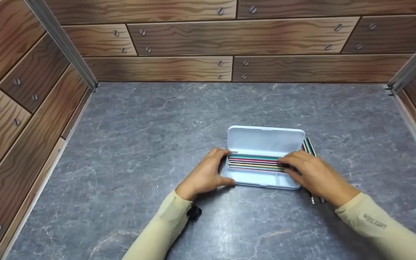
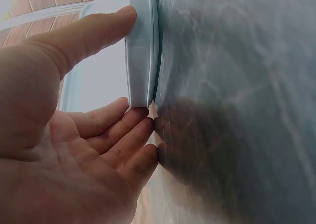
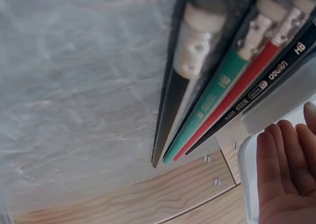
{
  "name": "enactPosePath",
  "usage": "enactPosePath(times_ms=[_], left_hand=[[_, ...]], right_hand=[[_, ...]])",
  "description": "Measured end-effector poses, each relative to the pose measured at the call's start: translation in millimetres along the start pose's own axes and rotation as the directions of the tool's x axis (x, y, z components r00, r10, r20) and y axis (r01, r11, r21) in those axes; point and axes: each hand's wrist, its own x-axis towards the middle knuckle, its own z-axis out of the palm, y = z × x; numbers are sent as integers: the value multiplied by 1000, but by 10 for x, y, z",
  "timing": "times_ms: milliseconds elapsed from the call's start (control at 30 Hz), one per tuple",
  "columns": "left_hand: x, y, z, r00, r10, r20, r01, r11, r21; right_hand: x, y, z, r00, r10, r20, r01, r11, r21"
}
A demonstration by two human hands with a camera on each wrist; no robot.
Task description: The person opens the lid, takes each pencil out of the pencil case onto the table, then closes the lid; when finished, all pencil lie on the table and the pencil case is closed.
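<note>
Reading "deli" & "HB" on black pencil (image 3: 276,80) beside right hand (image 3: 286,174).

The case (image 1: 262,180) sits mid-worktop (image 1: 139,144), lid (image 1: 265,141) raised behind it, pencils (image 1: 255,162) lying in it. My left hand (image 1: 204,177) is at its left end, my right hand (image 1: 312,173) over its right end. More pencils (image 3: 217,90) lie on the worktop just right of the case.

- I am seeing my left hand (image 2: 74,150) resting against the end of the pale blue case (image 2: 142,56).
- My thumb is lying along it, fingertips touching its lower corner.
- The case is sitting on the grey marbled tabletop (image 2: 237,85).
</note>
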Motion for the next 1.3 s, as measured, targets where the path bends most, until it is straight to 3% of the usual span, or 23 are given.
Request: enactPosePath(times_ms=[200, 567, 1000, 1300], left_hand=[[-59, -31, 58, 1000, -8, 1, 8, 1000, -2], [-48, -49, 70, 1000, -11, 2, 11, 1000, 5], [-9, -26, 33, 1000, 8, -15, -8, 1000, 21], [23, -6, 7, 1000, 4, -16, -3, 1000, 17]], right_hand=[[-33, -62, 47, 997, 23, 78, -20, 999, -39], [6, -35, 130, 999, -35, 27, 37, 997, -64], [91, -48, 93, 998, 25, 52, -23, 999, -27], [124, -45, -6, 998, 66, -9, -66, 998, 2]])
